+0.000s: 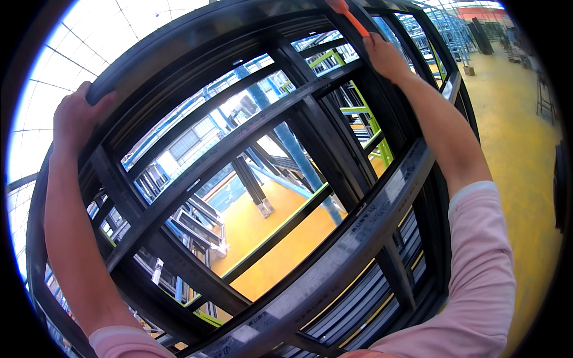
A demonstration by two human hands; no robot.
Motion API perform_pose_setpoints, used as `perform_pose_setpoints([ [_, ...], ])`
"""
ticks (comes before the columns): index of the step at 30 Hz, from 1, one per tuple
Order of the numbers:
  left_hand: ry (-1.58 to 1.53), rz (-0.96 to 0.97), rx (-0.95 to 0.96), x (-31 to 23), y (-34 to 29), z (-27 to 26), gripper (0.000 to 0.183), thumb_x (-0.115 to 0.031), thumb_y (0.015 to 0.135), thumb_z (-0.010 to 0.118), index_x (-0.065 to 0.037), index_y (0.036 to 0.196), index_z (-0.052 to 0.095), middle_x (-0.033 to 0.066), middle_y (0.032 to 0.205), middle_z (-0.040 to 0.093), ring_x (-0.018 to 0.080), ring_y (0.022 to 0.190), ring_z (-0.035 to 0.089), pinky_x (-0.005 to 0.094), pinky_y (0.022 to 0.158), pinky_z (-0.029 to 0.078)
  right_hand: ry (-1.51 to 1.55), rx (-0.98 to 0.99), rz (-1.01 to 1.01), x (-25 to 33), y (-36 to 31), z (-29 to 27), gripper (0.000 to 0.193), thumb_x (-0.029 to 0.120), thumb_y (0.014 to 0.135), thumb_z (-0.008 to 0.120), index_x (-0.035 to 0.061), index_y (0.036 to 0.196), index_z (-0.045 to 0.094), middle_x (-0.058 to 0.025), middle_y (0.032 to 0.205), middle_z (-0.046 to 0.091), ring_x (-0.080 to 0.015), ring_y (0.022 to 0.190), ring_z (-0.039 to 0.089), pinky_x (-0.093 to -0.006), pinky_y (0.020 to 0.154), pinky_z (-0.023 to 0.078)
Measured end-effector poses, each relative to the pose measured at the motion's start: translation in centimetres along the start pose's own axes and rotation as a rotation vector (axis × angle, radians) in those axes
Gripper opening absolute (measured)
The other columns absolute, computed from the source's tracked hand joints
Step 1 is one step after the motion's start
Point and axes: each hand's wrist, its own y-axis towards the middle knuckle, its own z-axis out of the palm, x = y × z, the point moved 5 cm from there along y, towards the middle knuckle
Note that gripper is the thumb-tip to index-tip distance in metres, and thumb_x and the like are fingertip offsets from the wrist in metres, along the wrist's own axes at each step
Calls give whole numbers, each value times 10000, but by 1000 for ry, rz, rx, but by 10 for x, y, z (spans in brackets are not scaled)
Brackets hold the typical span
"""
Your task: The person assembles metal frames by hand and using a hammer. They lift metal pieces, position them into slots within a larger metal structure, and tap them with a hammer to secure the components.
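Before me stands a large dark metal window frame (250,137) with several crossbars and openings. My left hand (76,119) is at its upper left edge, fingers hooked over the outer side and thumb on the near face. Near the top right, my right hand (387,58) is closed around the handle of an orange mallet-like tool (356,22). The tool's wider end lies by the frame's upper bar and is partly cut off by the picture's top. A pale film covers part of the frame's lower rail (334,262).
Through the openings show a blue post (292,155), bright green bars (373,119) and more frames leaning on the yellow floor (298,256). Long dark profiles (364,304) lie stacked low behind the rail. Blue racks (447,36) stand at the far right.
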Motion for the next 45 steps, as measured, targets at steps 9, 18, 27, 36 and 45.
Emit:
perform_pose_setpoints([
  [9, -11, 13, -52, 0, -3, -8, 775, -711, 891, 564, 16, 1140, 666, 216, 883, 714, 337, 867, 715, 441, 825, 545, 61, 12, -21, 132, 18, 52, 169, 227, 842, 705, 106, 960, 699, -110, 889, 697, -293, 837, 702, -403, 777, 565],
  [18, -15, -27, 19, -6, -3, -12, 792, -745, 877, 548, 4, 1106, 668, 216, 899, 716, 353, 890, 714, 452, 823, 546, 1574, 138, 511, 156, -26, 60, 157, 172, 1011, 451, 20, 978, 427, -100, 717, 514, -236, 610, 593, -432, 592, 539],
  [27, -146, -35, -65, 28, -22, 12, 796, -705, 926, 509, -63, 1395, 538, 166, 1375, 599, 350, 1279, 564, 479, 1062, 457, 1112, 442, 94, 235, -182, 47, 229, 262, 1040, 522, 65, 1154, 551, -29, 706, 521, -111, 581, 537, -280, 524, 456],
  [36, 67, -218, -105, 299, -219, 6, 543, -345, 941, 683, -46, 1375, 550, 180, 1317, 618, 358, 1263, 564, 457, 1084, 443, 34, 101, -1075, 412, -235, -21, 296, 260, 1029, 555, 83, 1266, 531, -114, 899, 690, -291, 695, 692, -399, 636, 534],
  [45, 126, -166, 43, 363, -264, -8, 430, -248, 946, 661, -44, 1317, 589, 206, 1236, 653, 354, 1192, 608, 452, 1052, 469, -353, 41, -1113, 630, -241, -4, 294, 364, 1075, 442, 101, 1186, 511, -136, 756, 648, -295, 667, 676, -406, 618, 533],
])
